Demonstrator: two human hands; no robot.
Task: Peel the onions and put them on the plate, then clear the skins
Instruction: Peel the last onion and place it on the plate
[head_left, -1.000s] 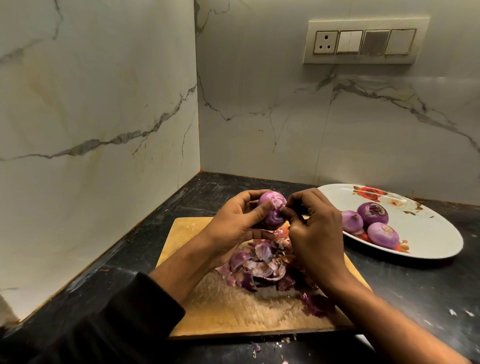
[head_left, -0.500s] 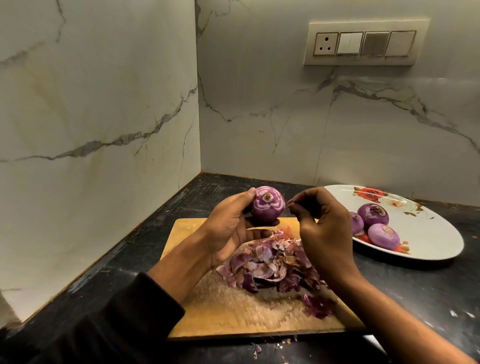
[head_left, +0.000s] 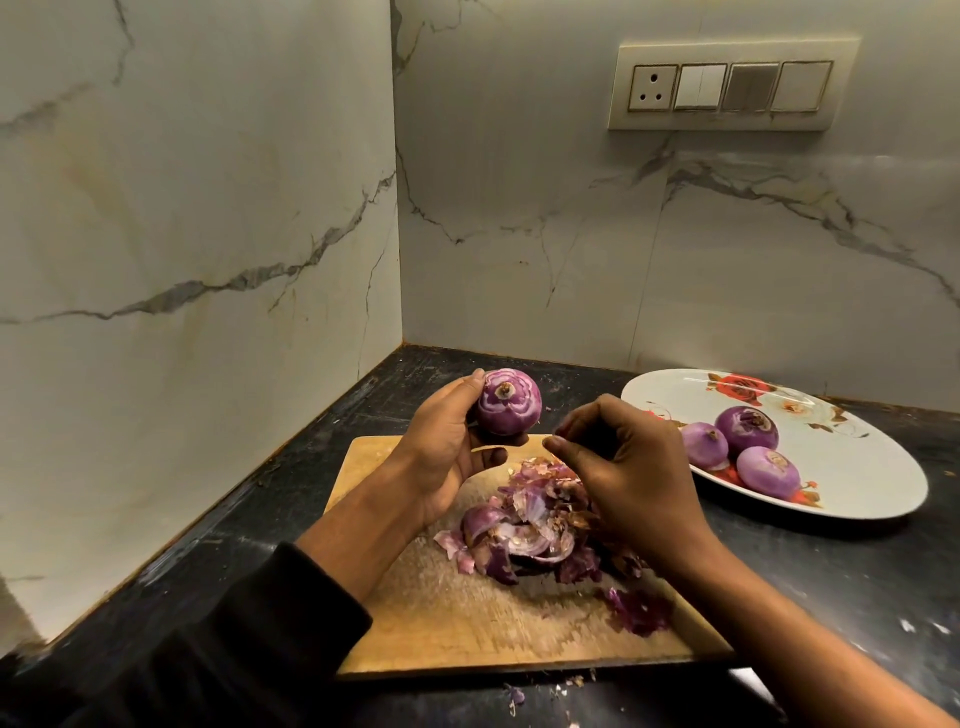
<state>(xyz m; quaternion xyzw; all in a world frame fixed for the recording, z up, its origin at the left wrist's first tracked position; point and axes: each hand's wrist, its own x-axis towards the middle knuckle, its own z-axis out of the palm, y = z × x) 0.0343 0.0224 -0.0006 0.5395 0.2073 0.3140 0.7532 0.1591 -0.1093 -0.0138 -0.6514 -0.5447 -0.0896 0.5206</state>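
My left hand (head_left: 441, 452) holds a peeled purple onion (head_left: 508, 401) up above the far edge of the wooden cutting board (head_left: 441, 618), root end facing me. My right hand (head_left: 631, 467) hovers just right of the onion, apart from it, thumb and fingertips pinched together; whether a scrap of skin is between them I cannot tell. A heap of purple onion skins (head_left: 540, 530) lies on the board under my hands. Three peeled onions (head_left: 745, 431) rest on the white flowered plate (head_left: 862, 467) at the right.
The board sits on a dark countertop (head_left: 857, 587) in a corner of marble walls. A switch panel (head_left: 727, 88) is on the back wall. Small skin scraps (head_left: 514, 693) lie on the counter in front of the board.
My right hand has let go of the onion and drawn back to the right. My left hand has turned the onion so its root end faces me and lifted it slightly leftward.
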